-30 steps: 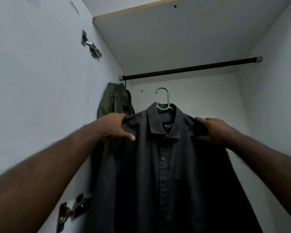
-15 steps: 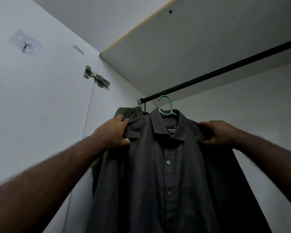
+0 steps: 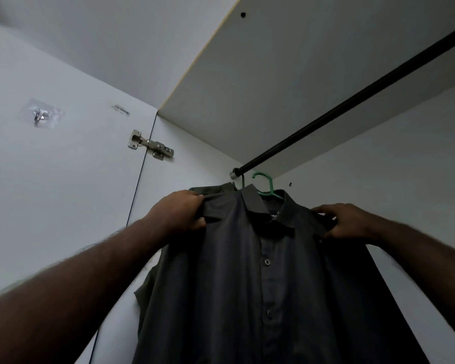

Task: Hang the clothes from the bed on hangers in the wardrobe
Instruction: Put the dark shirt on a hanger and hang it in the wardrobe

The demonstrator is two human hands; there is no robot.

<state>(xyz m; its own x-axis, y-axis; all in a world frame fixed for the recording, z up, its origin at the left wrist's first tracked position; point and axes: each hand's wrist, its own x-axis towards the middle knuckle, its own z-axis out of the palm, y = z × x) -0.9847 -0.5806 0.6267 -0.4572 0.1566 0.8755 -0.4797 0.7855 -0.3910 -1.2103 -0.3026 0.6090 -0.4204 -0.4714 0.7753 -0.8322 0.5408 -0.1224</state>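
A dark grey button shirt [image 3: 260,271] hangs on a green plastic hanger [image 3: 267,183], held up in front of me inside the wardrobe. My left hand [image 3: 180,212] grips the shirt's left shoulder and my right hand [image 3: 346,222] grips its right shoulder. The hanger's hook sits just below the left end of the black wardrobe rail [image 3: 352,101], apart from it. Behind the shirt, an olive green garment [image 3: 210,189] hangs at the rail's left end, mostly hidden.
The open wardrobe door [image 3: 63,166] stands at the left with a metal hinge [image 3: 151,148] and a stick-on hook [image 3: 40,118]. A white shelf board [image 3: 300,61] runs above the rail. The rail stretches bare to the upper right.
Both hands have lifted the shirt and hanger upward toward the rail's left end. My view has tilted further up, showing more of the door and shelf.
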